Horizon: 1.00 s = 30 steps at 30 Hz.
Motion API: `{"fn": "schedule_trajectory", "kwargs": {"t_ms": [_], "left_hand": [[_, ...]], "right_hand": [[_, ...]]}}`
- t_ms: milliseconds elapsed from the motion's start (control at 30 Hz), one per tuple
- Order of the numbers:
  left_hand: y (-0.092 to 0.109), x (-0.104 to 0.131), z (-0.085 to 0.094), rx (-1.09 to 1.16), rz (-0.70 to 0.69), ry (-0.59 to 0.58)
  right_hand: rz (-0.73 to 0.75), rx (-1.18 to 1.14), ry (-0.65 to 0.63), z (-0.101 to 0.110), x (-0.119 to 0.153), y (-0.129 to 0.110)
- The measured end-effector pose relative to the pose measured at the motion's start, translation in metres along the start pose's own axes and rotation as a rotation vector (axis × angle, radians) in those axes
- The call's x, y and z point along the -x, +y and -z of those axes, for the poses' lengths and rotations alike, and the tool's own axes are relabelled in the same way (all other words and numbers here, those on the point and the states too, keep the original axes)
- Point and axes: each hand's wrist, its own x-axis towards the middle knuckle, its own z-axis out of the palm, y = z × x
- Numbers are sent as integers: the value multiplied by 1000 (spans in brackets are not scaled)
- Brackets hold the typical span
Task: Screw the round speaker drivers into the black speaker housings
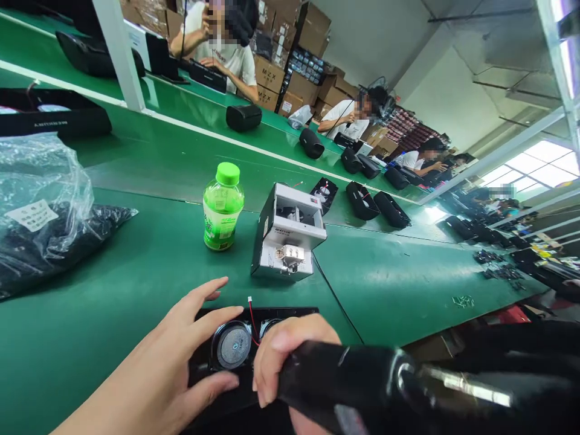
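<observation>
Two bare hands are at work over a black case (283, 312) on the near side of a green bench (376, 266). The left hand (174, 347) is spread, thumb and fingers apart on either side of a round speaker (233, 345) set in the case; whether the fingertips touch it cannot be told. The right hand (296, 338) is clamped around a glossy black tool (335, 374), which stretches toward the lower right and hides part of the case. A second speaker (270, 326) shows partly behind the right hand's fingers, and a red wire (252, 317) rises between the two to a white plug (249, 299). Beyond the case stand a green-capped bottle (223, 208) and, to its right, a white-and-black machine (290, 232), with a dark cable (338, 296) running nearby. At left lies a clear plastic bag (67, 181) with black contents and a white label (31, 215). Across the line, a co-worker in a white shirt (244, 69) sits near stacked cartons (269, 75), while black housings (243, 118) dot the green surface between.
</observation>
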Motion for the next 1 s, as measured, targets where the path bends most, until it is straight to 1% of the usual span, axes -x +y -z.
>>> {"fn": "schedule_trajectory", "kwargs": {"t_ms": [67, 100, 133, 167, 200, 233, 300, 400, 433, 500, 600, 667, 733, 833, 867, 933, 1000], "left_hand": [[-15, 18, -2, 55, 36, -19], [-23, 28, -3, 61, 47, -38], [-30, 36, -6, 43, 55, -49], [-37, 44, -9, 15, 61, -47], [-42, 50, -13, -12, 73, -38], [-46, 54, -18, -30, 93, -32], [-50, 57, -30, -30, 116, -19], [-47, 53, -45, -3, 86, -7], [-44, 50, -47, 1, 68, -3], [-38, 44, -48, 0, 48, 8], [-29, 32, -41, 21, 21, 28], [-23, 25, -36, 50, 24, 34], [-19, 20, -32, 76, 37, 25], [-13, 15, -30, 94, 54, 13], [-10, 14, -29, 93, 57, 19], [-6, 12, -28, 91, 53, 37], [-2, 11, -26, 101, 59, 40]], "right_hand": [[120, -104, -43, 7, -22, -30], [207, -101, -4, 11, -37, -45], [264, -60, 128, 15, -52, -58], [324, -17, 195, 19, -68, -67], [363, 29, 226, 23, -84, -72], [401, 76, 243, 27, -99, -72], [467, 151, 200, 33, -124, -61], [535, 202, 156, 39, -144, -36], [539, 203, 169, 41, -146, -31], [508, 200, 236, 43, -148, -26], [416, 169, 348, 46, -146, -31], [347, 125, 361, 47, -141, -36], [313, 68, 323, 44, -131, -43], [273, -16, 269, 31, -112, -58], [235, -47, 246, 25, -106, -62], [112, -122, 175, 11, -99, -65], [-15, -205, 84, -1, -98, -59]]}}
